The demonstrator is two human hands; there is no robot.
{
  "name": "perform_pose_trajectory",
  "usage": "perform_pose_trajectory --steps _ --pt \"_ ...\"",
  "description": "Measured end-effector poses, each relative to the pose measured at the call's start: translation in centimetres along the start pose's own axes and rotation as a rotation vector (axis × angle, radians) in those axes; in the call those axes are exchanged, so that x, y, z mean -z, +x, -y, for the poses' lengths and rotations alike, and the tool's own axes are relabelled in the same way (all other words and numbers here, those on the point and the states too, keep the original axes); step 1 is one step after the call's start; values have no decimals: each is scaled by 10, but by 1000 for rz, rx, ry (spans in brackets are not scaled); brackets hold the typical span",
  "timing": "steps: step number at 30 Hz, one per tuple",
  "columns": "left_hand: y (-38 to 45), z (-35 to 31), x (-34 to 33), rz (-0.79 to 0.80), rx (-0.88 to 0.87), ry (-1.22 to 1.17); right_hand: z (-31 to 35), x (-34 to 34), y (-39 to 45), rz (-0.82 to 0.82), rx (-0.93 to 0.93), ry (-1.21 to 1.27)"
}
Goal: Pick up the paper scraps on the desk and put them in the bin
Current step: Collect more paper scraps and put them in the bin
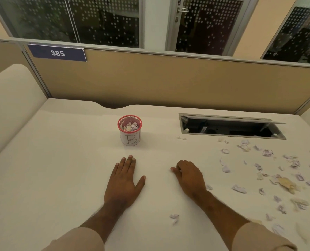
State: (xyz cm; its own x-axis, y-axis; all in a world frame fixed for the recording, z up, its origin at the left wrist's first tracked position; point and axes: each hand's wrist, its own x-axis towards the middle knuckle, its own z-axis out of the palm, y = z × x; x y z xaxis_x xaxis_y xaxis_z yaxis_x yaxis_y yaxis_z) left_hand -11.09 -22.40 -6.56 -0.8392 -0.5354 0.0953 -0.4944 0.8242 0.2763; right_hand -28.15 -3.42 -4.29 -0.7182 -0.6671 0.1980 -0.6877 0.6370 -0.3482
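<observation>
Scraps (239,188) lay right of my right hand (189,175) — fingers curled, holding unclear; left hand (123,180) flat, fingers together. I judged best: pinch several, then carry to bin (130,130).

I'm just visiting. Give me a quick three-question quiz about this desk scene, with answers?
1. True or false: the bin already holds some paper.
2. Where do most paper scraps lie: left of the bin, right of the right hand, or between the hands?
3. What number is on the blue sign?

Key:
1. True, crumpled paper shows inside the red rim.
2. Right of the right hand; the left hand lies flat on the bare desk.
3. 385.
</observation>
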Motion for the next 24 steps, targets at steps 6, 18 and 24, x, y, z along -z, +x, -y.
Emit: perform_pose_trajectory --steps 6,18,24 --pt "0 0 1 5 1 2 6 22 9 -84 -204 525" --pt "-1 -3 5 3 -6 1 -30 57 10 189 -525 399" --pt "-2 -3 5 7 -3 -18 -24 70 11 70 -599 749"
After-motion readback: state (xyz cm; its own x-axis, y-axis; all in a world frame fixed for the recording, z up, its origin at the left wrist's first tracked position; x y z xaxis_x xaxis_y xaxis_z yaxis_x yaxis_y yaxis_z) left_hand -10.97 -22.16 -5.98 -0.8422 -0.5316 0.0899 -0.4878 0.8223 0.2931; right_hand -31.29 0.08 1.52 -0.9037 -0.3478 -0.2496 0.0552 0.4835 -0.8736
